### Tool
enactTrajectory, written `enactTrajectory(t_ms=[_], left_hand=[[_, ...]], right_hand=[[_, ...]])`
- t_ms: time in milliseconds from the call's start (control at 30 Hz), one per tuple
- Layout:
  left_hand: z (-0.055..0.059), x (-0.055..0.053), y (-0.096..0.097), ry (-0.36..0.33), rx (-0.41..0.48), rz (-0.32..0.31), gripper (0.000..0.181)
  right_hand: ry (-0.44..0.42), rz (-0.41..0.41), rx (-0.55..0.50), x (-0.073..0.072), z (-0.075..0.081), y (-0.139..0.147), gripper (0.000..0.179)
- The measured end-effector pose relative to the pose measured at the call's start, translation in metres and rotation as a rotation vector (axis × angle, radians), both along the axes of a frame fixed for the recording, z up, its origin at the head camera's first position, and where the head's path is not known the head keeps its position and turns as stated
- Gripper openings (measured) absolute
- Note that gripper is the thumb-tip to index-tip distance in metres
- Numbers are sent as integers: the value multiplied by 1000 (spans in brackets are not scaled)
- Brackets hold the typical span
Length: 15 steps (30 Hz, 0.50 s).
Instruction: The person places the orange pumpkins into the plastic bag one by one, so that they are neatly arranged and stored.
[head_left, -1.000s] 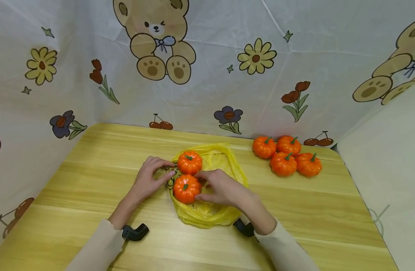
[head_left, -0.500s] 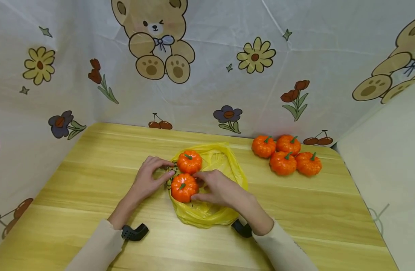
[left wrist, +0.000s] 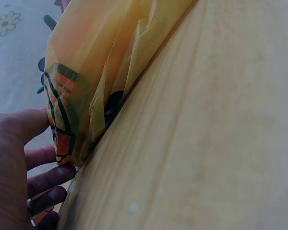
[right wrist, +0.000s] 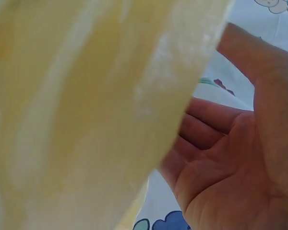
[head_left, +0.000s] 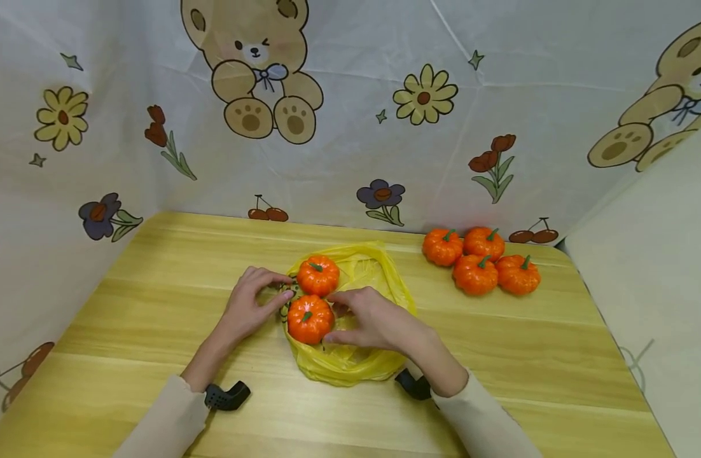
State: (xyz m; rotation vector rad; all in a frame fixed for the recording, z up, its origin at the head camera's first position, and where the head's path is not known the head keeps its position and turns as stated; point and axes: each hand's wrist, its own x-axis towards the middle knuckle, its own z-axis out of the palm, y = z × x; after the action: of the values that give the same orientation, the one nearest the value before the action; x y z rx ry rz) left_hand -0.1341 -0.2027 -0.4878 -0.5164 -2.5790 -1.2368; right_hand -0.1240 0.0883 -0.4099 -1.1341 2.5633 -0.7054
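Note:
In the head view, a yellow plastic bag (head_left: 376, 270) lies spread open on the table, with two small orange pumpkins in its left part, the rear pumpkin (head_left: 319, 276) and the front pumpkin (head_left: 310, 320). My left hand (head_left: 252, 299) holds the bag's left edge, thumb and fingers bent about its printed side; the left wrist view shows the bag (left wrist: 93, 62) bulging above the fingers. Thumb and fingers spread, my right hand (head_left: 376, 321) hovers inside the bag at the front pumpkin's right side. In the right wrist view, the bag's wall (right wrist: 86, 110) hides that hand's fingertips.
Several more orange pumpkins (head_left: 476, 275) sit in a cluster at the back right of the wooden table (head_left: 545, 356). A white cloth (head_left: 339, 159) printed with bears and flowers hangs behind. Dark wrist cameras (head_left: 227, 395) stick out near both sleeves.
The front pumpkin shifted slightly left within the bag, and my right hand has since eased off it a little. My left hand stays at the bag's edge. The head view drifts slightly.

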Motion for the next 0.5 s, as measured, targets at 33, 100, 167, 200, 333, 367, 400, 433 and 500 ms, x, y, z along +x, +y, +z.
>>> enactTrajectory(t_ms=[33,100,167,200,333,367,400,433,500], left_hand=[[0,0,0,-1,3,-1,23],[0,1,0,-1,5,0,23],[-1,1,0,3,2,1,22],[-1,1,0,4,0,2,22],[0,1,0,-1,0,4,22],[0,1,0,-2,0,5,22],[0,2,1,-4,0,5,22],[1,2,1,-5,0,6,22],[1,2,1,-4,-2,8,22]], right_hand=[[3,-1,-5,0,1,1,56],[9,-8,-17,1,2,3,56],[21,-15,-33,1,4,5,54],[26,-22,-43,1,4,6,53],[23,-56,-81,1,5,12,47],[15,-66,-91,1,5,14,47],[13,-75,-103,0,6,16,45],[13,-85,-115,0,7,18,44],[17,-105,-136,-1,9,22,42]])
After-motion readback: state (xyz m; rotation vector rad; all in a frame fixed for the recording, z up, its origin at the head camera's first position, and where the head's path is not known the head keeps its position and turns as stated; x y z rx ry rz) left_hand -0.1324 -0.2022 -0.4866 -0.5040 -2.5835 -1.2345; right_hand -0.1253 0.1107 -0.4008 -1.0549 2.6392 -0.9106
